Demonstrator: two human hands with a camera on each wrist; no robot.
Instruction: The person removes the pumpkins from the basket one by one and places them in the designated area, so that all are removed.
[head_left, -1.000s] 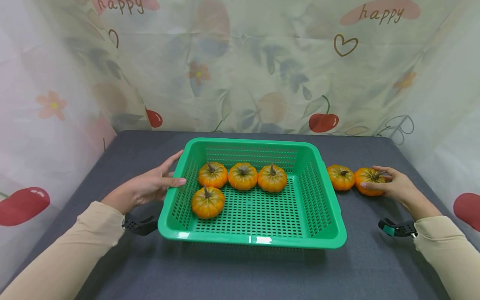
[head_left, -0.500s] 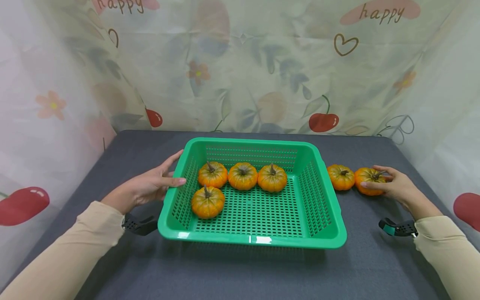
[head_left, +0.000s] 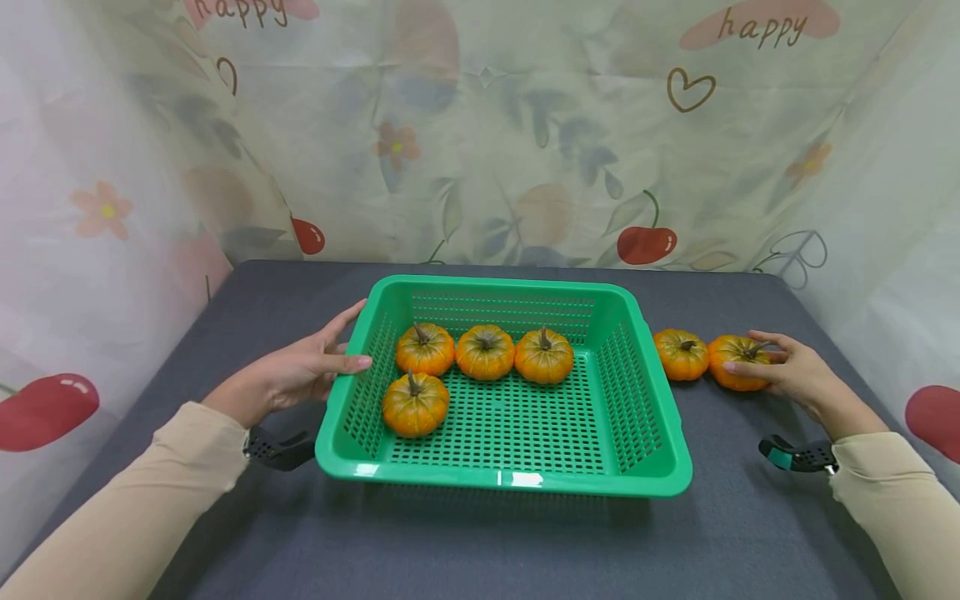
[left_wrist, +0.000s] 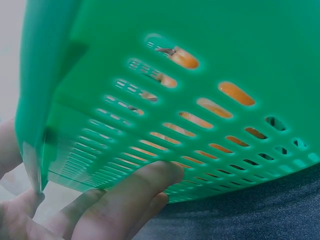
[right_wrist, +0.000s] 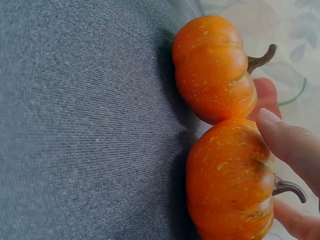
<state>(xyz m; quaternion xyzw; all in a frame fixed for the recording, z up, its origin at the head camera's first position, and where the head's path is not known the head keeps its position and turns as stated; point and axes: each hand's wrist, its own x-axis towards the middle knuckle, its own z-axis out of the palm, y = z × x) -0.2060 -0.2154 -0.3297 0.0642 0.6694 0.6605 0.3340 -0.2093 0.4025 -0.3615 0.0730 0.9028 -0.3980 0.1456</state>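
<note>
A green plastic basket (head_left: 502, 482) with slotted walls stands on the table, holding several small orange pumpkins (head_left: 416, 406). My left hand (head_left: 303, 371) grips its left rim, thumb over the edge; in the left wrist view, fingers (left_wrist: 132, 197) lie against the outer wall. Right of the basket, two more pumpkins sit side by side on the cloth. The outer pumpkin (head_left: 735, 367) is held by my right hand (head_left: 806, 379) between thumb and fingers, its curved stem between them in the right wrist view. Its neighbour, the inner pumpkin (right_wrist: 215, 70), touches it.
A dark grey cloth (head_left: 480, 542) covers the table. Printed curtains (head_left: 487, 167) with cherries and flowers hang behind it and along both sides. Black wrist straps (head_left: 798, 456) hang below both wrists.
</note>
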